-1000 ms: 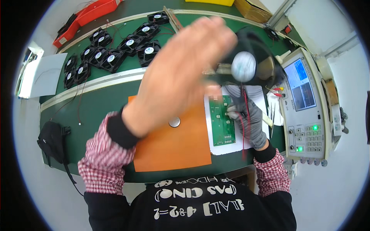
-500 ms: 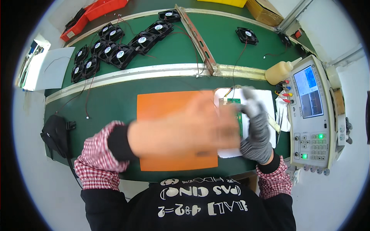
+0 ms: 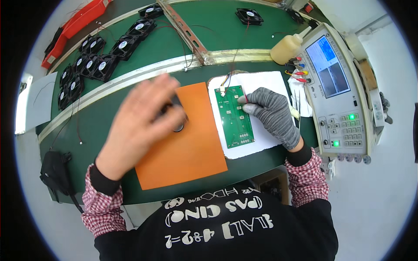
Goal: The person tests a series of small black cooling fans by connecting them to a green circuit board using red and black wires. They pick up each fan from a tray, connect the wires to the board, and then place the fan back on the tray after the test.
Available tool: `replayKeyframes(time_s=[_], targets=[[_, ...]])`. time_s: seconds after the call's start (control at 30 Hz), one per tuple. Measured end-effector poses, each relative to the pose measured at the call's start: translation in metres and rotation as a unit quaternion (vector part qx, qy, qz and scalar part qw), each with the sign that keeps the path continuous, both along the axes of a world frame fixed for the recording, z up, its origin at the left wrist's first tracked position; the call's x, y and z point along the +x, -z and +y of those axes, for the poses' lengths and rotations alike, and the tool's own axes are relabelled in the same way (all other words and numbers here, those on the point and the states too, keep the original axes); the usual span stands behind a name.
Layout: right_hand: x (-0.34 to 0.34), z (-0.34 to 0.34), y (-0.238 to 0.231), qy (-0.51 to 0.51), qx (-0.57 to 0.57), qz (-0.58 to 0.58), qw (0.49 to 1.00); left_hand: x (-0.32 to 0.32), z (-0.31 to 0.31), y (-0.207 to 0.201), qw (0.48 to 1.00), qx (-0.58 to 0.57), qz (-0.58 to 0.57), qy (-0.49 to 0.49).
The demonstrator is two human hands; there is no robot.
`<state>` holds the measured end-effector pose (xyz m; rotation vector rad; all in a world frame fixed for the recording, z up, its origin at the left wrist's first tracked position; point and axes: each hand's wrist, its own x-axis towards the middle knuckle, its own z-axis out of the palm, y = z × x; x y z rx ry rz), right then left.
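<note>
My left hand [image 3: 141, 117], bare and slightly blurred, is above the orange mat [image 3: 191, 148]. Its fingers and thumb close around a black fan [image 3: 175, 101], mostly hidden under the hand; part of a round pale hub shows below the thumb. A green circuit board [image 3: 233, 119] lies on a white pad [image 3: 267, 135] to the right. My right hand [image 3: 274, 115] wears a grey striped glove and pinches a thin red wire [image 3: 246, 99] at the board's right edge. Whether a plug is on that wire's end is hidden. A white connector [image 3: 222, 90] with coloured wires sits at the board's top left corner.
Several black fans [image 3: 102, 65] with trailing wires rest at the far left, beyond a metal rail [image 3: 187, 35]. Another fan [image 3: 249, 16] lies at the back. A cream bottle [image 3: 286, 49] and an instrument with a screen [image 3: 335, 91] stand right. A black pouch [image 3: 56, 174] is left.
My left hand has moved left, away from the board and over the mat, and the fan now shows in it. My right hand stays by the board, its fingertips now visible. The view has shifted.
</note>
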<state>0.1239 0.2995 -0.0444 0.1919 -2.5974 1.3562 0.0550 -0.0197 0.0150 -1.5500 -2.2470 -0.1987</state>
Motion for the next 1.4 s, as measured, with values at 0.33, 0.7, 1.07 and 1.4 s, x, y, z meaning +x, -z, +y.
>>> replayKeyframes(time_s=[0.33, 0.7, 1.07, 1.4], targets=[[-0.009, 0.002, 0.02, -0.039, -0.006, 0.026, 0.999, 0.013, 0.009, 0.029, 0.929, 0.146, -0.337, -0.053], [-0.012, 0.003, 0.025, -0.055, 0.02, 0.057, 0.997, 0.029, 0.017, 0.036, 0.992, 0.09, -0.07, -0.051], [-0.01, 0.001, 0.022, -0.058, 0.025, 0.069, 0.996, 0.098, 0.0, -0.031, 0.824, 0.317, -0.467, -0.039], [-0.007, -0.003, 0.025, -0.027, 0.04, 0.104, 0.993, 0.019, 0.051, -0.042, 0.968, 0.193, 0.043, 0.157]])
